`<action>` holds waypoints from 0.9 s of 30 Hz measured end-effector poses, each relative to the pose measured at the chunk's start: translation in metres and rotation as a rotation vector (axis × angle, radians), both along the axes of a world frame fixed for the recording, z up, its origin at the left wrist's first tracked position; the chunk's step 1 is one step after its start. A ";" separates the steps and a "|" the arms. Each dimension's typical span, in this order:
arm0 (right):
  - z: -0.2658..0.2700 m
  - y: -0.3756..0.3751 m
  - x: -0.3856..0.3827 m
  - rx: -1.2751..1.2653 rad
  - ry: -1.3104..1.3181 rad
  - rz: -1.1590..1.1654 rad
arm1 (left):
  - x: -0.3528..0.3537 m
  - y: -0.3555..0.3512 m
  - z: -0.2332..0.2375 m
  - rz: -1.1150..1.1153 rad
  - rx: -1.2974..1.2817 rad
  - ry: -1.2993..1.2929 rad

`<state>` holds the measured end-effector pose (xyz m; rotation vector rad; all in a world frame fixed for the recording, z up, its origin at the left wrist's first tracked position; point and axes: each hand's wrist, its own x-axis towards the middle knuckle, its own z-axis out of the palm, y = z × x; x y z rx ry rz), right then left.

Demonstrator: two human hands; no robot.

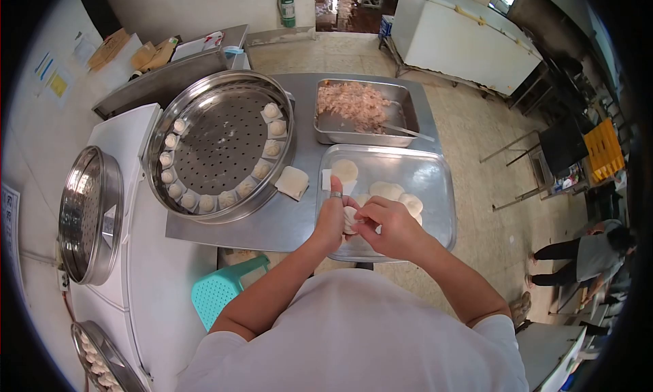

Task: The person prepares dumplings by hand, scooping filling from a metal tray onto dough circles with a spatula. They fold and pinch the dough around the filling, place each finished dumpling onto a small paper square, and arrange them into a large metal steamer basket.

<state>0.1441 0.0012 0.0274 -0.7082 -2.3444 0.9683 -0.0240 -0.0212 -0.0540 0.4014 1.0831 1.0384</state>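
Note:
Over the metal tray (435, 188), my left hand (331, 218) cups a pale, pleated dough bun (349, 220), thumb pointing up. My right hand (390, 225) pinches the bun's edge with closed fingertips, hiding part of it. Flat dough rounds (386, 190) lie on the tray just beyond my hands, and another dough round (345, 169) rests at its far left on white paper. Behind the tray, a deep rectangular pan (326, 137) holds pinkish minced filling (354, 105) and a long-handled metal utensil (407, 131).
A large perforated steamer (221, 140) at left carries several shaped buns along its rim. A stack of white paper squares (293, 182) sits beside it. A turquoise stool (221, 293) stands below the table's left edge. Another person (588, 259) is at far right.

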 end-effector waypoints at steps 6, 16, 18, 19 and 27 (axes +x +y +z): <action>-0.001 0.016 0.008 0.084 0.008 -0.011 | 0.010 -0.009 0.022 -0.064 0.082 0.000; -0.002 0.010 0.007 0.132 0.055 -0.077 | 0.012 -0.009 0.006 -0.005 0.206 0.078; -0.002 0.010 0.007 0.124 0.074 -0.090 | 0.012 -0.011 0.008 0.000 0.216 0.102; -0.002 0.009 0.007 0.118 0.085 -0.096 | 0.012 -0.012 0.009 0.005 0.218 0.113; 0.004 0.011 0.011 -0.166 0.125 -0.110 | 0.008 -0.015 0.034 -0.022 0.182 0.003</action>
